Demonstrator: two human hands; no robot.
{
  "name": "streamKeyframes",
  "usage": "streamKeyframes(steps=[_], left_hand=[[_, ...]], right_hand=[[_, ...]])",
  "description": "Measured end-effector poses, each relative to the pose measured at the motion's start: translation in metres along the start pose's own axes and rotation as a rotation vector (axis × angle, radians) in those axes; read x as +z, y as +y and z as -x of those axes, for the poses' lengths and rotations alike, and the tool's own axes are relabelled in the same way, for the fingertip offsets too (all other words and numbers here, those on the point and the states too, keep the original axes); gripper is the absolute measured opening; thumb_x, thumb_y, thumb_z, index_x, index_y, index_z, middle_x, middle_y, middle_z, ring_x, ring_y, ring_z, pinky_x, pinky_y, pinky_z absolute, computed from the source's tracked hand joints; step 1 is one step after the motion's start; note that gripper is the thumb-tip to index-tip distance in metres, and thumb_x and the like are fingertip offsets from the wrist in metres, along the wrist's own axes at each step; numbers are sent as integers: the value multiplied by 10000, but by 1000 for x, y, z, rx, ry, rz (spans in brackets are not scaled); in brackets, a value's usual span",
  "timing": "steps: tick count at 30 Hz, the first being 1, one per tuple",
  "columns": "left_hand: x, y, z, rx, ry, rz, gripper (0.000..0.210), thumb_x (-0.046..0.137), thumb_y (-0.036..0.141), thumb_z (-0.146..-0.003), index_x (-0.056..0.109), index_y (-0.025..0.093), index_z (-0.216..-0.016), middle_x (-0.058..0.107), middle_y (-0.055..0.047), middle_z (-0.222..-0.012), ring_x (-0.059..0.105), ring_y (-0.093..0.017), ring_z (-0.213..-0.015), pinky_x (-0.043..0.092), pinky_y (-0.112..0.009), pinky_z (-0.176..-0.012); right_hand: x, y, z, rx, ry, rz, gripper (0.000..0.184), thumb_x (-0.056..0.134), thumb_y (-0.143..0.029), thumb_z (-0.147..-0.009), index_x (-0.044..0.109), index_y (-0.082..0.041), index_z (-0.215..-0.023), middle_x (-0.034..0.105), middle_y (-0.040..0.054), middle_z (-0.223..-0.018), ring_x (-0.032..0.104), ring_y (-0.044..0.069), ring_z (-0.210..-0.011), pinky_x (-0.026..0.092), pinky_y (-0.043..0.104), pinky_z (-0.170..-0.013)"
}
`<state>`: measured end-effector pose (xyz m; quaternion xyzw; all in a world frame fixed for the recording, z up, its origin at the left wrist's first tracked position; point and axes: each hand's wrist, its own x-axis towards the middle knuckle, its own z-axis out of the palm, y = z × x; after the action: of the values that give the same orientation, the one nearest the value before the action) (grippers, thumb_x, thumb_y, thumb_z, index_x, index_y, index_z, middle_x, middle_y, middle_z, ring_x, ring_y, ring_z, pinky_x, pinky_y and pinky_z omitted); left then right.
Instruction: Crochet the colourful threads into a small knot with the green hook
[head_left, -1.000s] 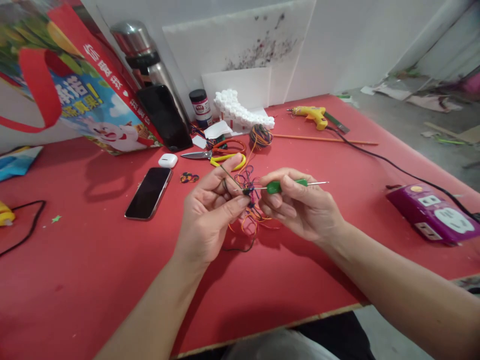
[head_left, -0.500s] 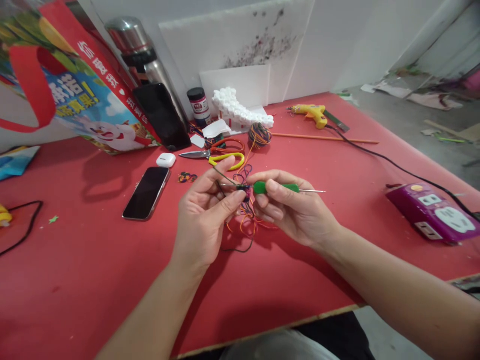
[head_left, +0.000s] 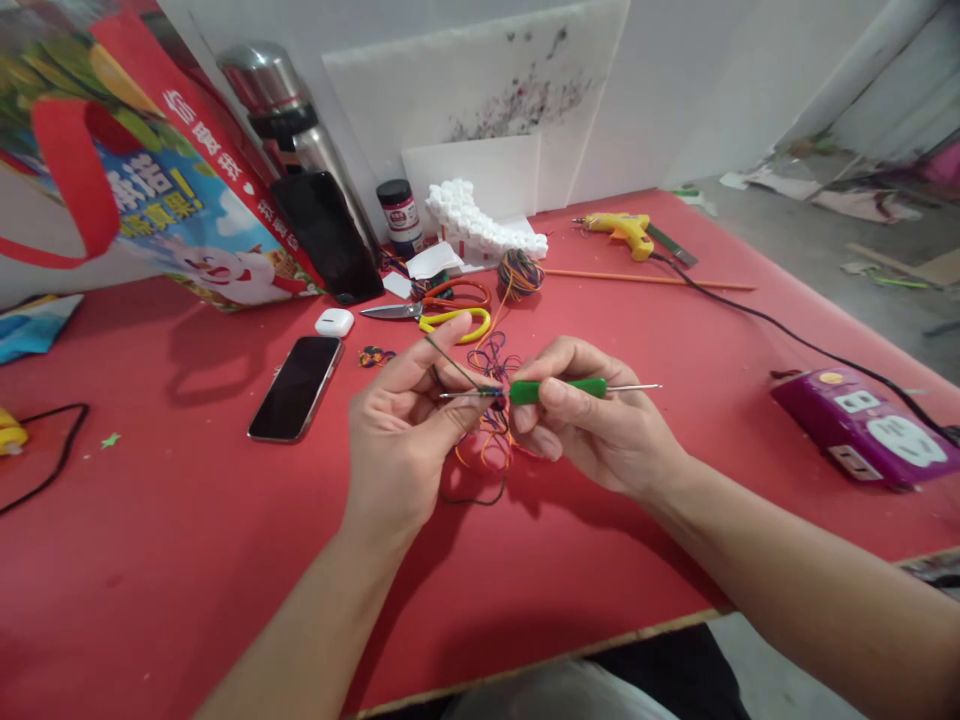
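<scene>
In my right hand (head_left: 592, 415) is a green-handled crochet hook (head_left: 559, 390) with a thin metal shaft at each end. Its left shaft runs through a small dark crochet piece (head_left: 495, 393), pinched between the thumb and fingers of my left hand (head_left: 412, 420). A dark green strand of yarn (head_left: 454, 360) stretches from my raised left index finger down to the hook. Loose orange and purple yarn (head_left: 491, 450) lies in loops on the table under and behind my hands. My left fingers partly hide the crochet piece.
Behind my hands lie scissors (head_left: 450, 312) and a multicoloured yarn ball (head_left: 520, 274). A phone (head_left: 295, 388) and a white earbud case (head_left: 334, 322) are at the left. A yellow glue gun (head_left: 616, 232) and a purple power strip (head_left: 866, 425) stand at the right, joined by a black cord.
The hook has shifted slightly down and right, and its left tip now shows clearly past the crochet piece. My left thumb has drawn lower, and the view has shifted slightly.
</scene>
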<state>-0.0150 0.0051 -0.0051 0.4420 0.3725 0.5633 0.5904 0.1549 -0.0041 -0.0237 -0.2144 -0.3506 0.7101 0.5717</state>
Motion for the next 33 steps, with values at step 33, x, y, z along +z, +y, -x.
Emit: streamKeyframes(steps=[33], left_hand=[[1, -3, 5, 34, 11, -9, 406, 878, 127, -839, 835, 284, -1212, 796, -9, -944, 741, -134, -856, 634, -222, -816]], right_hand=[[7, 2, -1, 44, 72, -14, 228, 910, -347, -855, 781, -173, -928, 662, -30, -667, 402, 49, -476, 350, 229, -453]])
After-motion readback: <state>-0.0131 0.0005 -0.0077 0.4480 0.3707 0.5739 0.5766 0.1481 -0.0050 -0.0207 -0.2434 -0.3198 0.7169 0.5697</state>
